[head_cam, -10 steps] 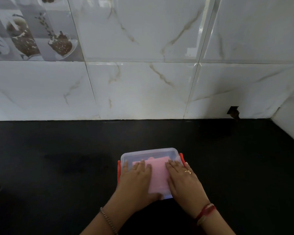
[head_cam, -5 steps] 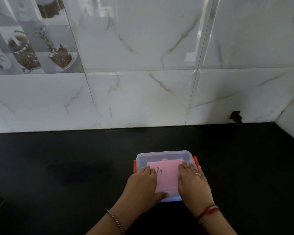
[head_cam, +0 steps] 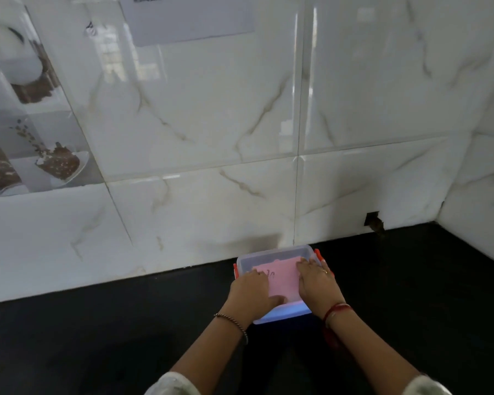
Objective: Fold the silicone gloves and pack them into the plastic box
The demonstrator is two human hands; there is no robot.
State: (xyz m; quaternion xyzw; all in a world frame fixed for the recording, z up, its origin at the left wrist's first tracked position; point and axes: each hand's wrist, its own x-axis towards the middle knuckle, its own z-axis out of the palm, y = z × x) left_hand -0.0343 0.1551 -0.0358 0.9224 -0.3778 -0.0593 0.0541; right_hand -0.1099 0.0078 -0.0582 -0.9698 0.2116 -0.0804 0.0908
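A translucent plastic box with orange side clips stands on the black counter, its far edge close to the tiled wall. Its lid is on, and the folded pink silicone gloves show through it. My left hand lies flat on the left part of the lid, thumb stretched toward the middle. My right hand lies flat on the right part, fingertips near the far right corner. Both arms are stretched forward. The hands hide the lid's side edges.
The black counter runs left and right of the box. A white marble-tile wall rises just behind it, and a side wall closes the right corner. A small dark hole sits low in the back wall.
The box has slid away from me toward the back wall with both hands staying flat on its lid. My arms have extended and the view has tilted upward.
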